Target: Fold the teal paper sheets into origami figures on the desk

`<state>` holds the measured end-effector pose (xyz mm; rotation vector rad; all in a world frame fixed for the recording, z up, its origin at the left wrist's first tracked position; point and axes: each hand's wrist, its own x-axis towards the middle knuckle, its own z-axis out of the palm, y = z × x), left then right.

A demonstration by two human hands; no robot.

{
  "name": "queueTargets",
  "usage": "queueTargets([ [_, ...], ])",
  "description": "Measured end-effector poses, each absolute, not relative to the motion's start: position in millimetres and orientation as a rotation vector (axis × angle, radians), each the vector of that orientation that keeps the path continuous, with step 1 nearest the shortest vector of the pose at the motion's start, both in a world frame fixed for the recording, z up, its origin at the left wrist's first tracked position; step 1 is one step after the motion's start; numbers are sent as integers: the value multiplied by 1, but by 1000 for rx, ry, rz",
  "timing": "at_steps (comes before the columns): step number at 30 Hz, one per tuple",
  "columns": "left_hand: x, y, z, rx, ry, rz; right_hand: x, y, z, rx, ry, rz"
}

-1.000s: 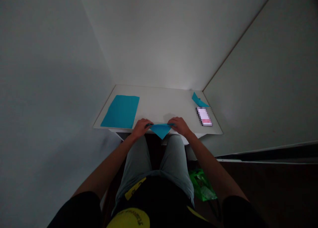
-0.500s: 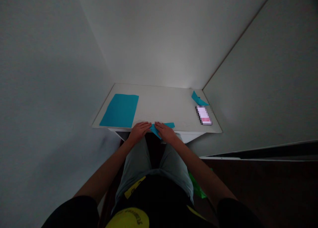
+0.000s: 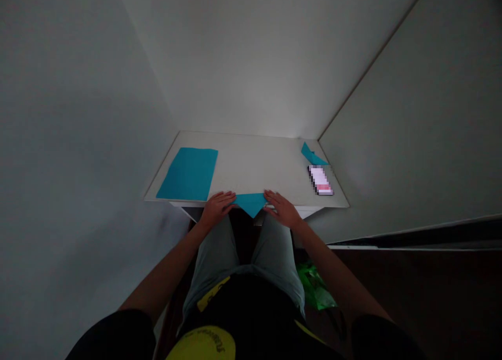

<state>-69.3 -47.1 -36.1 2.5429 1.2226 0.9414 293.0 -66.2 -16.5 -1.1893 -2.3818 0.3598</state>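
Note:
A blue folded paper triangle (image 3: 250, 202) lies at the front edge of the white table (image 3: 254, 166), its tip hanging past the edge toward me. My left hand (image 3: 217, 207) rests flat on the triangle's left corner, fingers stretched out. My right hand (image 3: 282, 209) lies flat on its right corner, fingers likewise extended. Both hands press the paper down against the table.
A flat blue sheet (image 3: 189, 173) lies at the table's left. A small folded blue piece (image 3: 310, 154) sits at the back right, next to a phone (image 3: 320, 180). Walls close in on the left, back and right. A green bag (image 3: 316, 289) is on the floor by my right leg.
My right hand slid left across the paper to the middle half a second ago, then back right to the corner. My left hand stayed at the left corner.

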Motion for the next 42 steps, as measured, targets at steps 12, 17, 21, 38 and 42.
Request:
queueTargets([
  [12, -66, -47, -21, 2440, 1326, 876, 300, -44, -21, -1262, -2093, 435],
  [17, -65, -49, -21, 2420, 1399, 828, 304, -46, -19, -1246, -2101, 487],
  [21, -61, -49, -17, 2382, 1443, 861, 304, -49, -15, -1245, -2099, 506],
  [38, -67, -40, -6, 2309, 1361, 836, 300, -41, -11, -1270, -1994, 566],
  [42, -63, -38, -5, 2261, 1394, 847, 300, -41, -11, -1263, -2026, 533],
])
